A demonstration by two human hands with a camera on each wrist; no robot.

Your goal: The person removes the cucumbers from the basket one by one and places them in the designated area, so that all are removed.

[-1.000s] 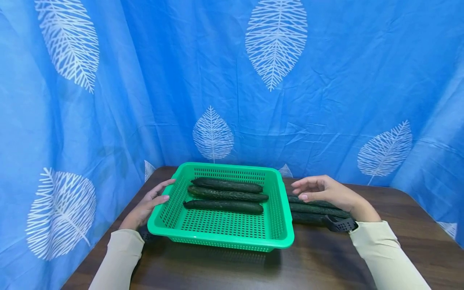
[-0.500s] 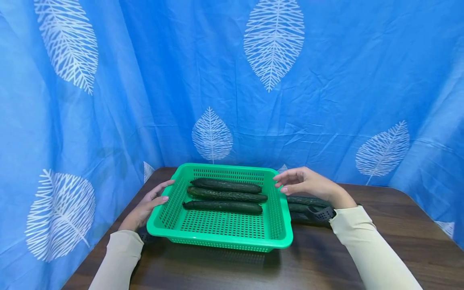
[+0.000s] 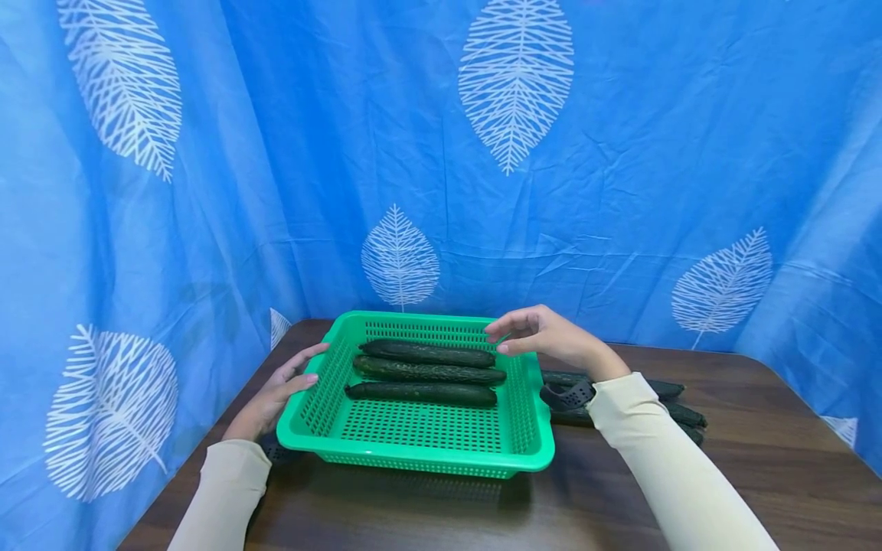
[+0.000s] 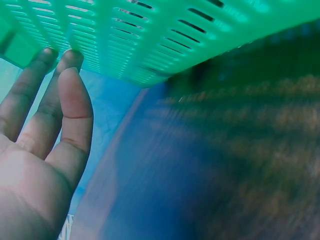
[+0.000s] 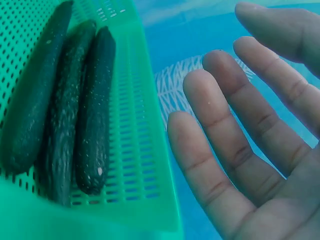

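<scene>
Three dark green cucumbers lie side by side in a green plastic basket with slotted walls. At the basket's left rim is my left hand, its straight fingers touching the outside of the wall in the left wrist view. Over the basket's back right corner hovers my right hand, fingers loosely bent and nothing in them. The right wrist view shows its spread fingers beside the basket's wall. More cucumbers lie on the table to the right, partly hidden beneath the right forearm.
The dark brown wooden table carries the basket near its left side. Blue curtains with white leaf prints hang close behind and at the sides. Each wrist wears a black strap.
My right hand has moved left, from above the cucumbers on the table to over the basket's back right corner. My left hand and the cucumbers have stayed put.
</scene>
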